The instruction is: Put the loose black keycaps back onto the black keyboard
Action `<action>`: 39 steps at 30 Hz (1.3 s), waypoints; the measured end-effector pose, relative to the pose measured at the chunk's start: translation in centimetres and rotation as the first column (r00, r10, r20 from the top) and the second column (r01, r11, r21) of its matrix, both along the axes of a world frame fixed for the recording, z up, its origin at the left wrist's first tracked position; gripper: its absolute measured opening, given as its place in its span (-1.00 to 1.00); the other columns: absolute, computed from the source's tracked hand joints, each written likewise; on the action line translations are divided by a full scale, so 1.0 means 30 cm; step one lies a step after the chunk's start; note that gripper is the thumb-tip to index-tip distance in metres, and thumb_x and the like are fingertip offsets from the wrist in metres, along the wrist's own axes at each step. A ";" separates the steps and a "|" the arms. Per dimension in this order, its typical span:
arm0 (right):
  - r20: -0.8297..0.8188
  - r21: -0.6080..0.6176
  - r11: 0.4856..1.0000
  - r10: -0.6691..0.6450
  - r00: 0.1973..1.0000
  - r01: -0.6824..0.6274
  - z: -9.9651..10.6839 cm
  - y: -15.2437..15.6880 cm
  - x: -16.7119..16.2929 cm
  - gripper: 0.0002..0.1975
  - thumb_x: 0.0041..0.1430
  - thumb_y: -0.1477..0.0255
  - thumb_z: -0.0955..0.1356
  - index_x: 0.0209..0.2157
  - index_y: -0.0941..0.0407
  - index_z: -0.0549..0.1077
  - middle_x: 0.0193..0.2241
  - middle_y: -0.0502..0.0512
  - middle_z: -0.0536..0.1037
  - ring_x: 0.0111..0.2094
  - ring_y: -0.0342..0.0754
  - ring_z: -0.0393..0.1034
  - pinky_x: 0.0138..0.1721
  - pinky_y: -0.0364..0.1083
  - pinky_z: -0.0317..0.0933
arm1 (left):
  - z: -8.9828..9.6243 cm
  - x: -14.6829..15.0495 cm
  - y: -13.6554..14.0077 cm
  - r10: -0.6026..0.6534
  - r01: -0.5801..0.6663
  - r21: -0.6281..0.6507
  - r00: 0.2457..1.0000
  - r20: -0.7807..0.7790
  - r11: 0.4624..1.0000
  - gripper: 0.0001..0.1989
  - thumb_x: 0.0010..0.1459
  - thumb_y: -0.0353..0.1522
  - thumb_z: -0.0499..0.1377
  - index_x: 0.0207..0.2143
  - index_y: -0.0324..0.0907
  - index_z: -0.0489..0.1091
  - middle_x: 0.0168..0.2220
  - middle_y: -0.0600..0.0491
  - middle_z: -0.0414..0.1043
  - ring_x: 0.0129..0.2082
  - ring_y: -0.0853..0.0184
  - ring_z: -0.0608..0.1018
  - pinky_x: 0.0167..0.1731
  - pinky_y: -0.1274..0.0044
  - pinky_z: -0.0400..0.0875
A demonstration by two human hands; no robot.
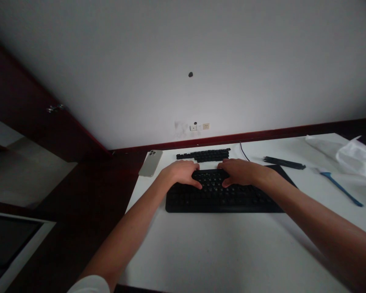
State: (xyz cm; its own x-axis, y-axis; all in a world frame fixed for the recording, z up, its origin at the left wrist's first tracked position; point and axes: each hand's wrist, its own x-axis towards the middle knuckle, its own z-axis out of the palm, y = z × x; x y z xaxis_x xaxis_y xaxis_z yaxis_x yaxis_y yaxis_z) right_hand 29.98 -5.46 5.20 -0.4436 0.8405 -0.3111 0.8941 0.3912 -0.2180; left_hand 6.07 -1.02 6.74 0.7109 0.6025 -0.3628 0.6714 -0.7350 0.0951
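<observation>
A black keyboard (219,201) lies on the white table, and part of its upper rows shows bare sockets without keycaps. My left hand (183,173) grips its far edge left of the middle, with the thumb on the key area and the fingers toward the back. My right hand (239,173) holds the same edge a little farther right, its thumb also on top and pointing inward. Between both thumbs the bare key sockets are visible. Behind the keyboard sit rows of loose black keycaps (212,155). Some fingertips are hidden at the far edge.
A phone (151,163) lies at the table's (183,252) left edge. On the right are a black strip (284,162), a blue brush-like tool (341,188) and a crumpled white plastic bag (358,158). A thin cable (244,151) runs behind the keyboard. Wall sockets (199,127) are beyond.
</observation>
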 end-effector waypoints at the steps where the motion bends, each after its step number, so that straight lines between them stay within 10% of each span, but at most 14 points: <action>1: 0.005 0.005 1.000 0.000 1.000 0.000 -0.004 0.000 -0.001 -0.47 0.05 0.34 0.50 0.08 0.17 0.50 -0.02 0.34 0.56 0.01 0.32 0.48 -0.02 0.11 0.31 | 0.000 0.007 -0.010 0.008 -0.007 0.005 1.000 -0.020 1.000 -0.21 0.01 0.18 0.23 0.13 -0.14 0.38 -0.01 -0.13 0.52 -0.10 0.05 0.56 -0.21 0.41 0.39; 15: 0.048 0.040 0.998 -0.046 0.998 0.044 0.022 -0.036 -0.040 -0.62 0.11 0.46 0.48 -0.02 0.24 0.50 -0.07 0.39 0.57 -0.02 0.32 0.50 -0.07 0.09 0.32 | -0.040 0.010 0.033 0.113 -0.154 0.223 0.976 0.187 0.963 -0.60 0.27 -0.17 0.16 0.13 0.00 0.38 -0.06 0.00 0.55 -0.11 0.15 0.58 -0.13 0.40 0.39; 39: 0.048 0.053 0.998 -0.015 0.999 0.013 0.007 -0.032 -0.033 -0.65 0.14 0.45 0.47 -0.03 0.25 0.51 -0.08 0.40 0.57 -0.02 0.32 0.51 -0.05 0.09 0.33 | -0.093 0.014 0.062 0.152 -0.206 0.278 0.967 0.203 0.938 -0.70 0.28 -0.25 0.17 0.05 0.02 0.47 -0.10 -0.01 0.59 -0.09 0.10 0.59 -0.08 0.36 0.42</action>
State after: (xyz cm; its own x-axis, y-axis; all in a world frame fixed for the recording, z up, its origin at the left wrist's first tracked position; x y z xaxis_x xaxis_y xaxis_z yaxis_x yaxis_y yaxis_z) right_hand 28.99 -6.42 5.41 -0.4171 0.8624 -0.2869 0.9086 0.3884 -0.1533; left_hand 6.50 0.83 3.96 0.6173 0.7862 -0.0291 0.7867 -0.6169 0.0209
